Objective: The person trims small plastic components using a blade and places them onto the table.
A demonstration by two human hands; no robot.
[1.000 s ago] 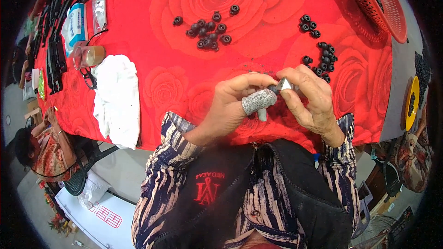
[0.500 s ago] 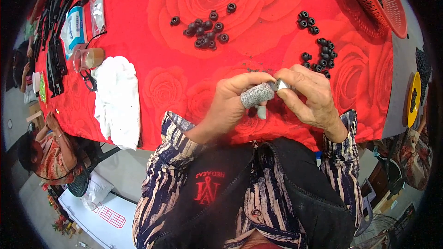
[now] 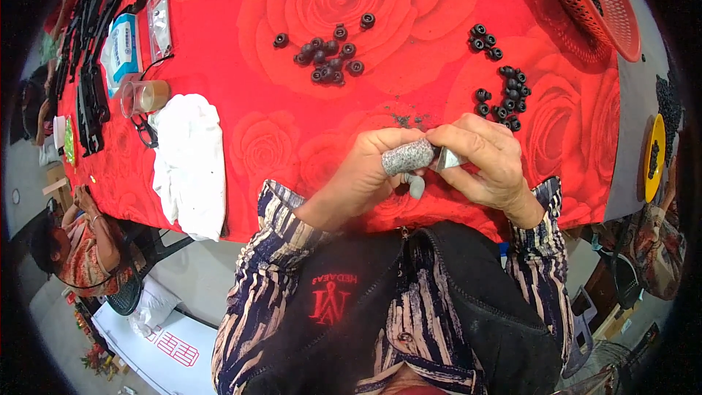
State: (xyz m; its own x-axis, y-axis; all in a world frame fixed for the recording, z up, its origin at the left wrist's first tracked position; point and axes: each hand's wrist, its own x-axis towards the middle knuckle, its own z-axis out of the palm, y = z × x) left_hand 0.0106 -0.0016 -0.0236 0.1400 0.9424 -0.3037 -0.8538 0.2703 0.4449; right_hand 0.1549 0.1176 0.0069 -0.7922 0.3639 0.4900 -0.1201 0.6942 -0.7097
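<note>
My left hand (image 3: 369, 168) is held over the near edge of a red rose-patterned tablecloth (image 3: 292, 117); its thumb wears a grey knitted finger cover (image 3: 406, 156). My right hand (image 3: 488, 155) pinches a small silvery blade-like tool (image 3: 447, 159) whose tip meets the covered thumb. What lies between the fingers is hidden, so I cannot tell what small part my left hand holds. Small black rubber rings lie in a pile (image 3: 327, 55) ahead of my left hand and in another cluster (image 3: 501, 91) ahead of my right hand.
A white cloth (image 3: 190, 164) lies at the left, with a clear cup (image 3: 146, 96), glasses and packets beyond it. Long black parts (image 3: 91, 66) line the far left. A red plastic basket (image 3: 592, 0) sits top right. Another person (image 3: 73, 245) sits lower left.
Both hands stay pressed together at the table edge, with only slight shifts of the fingers around the covered thumb and the tool.
</note>
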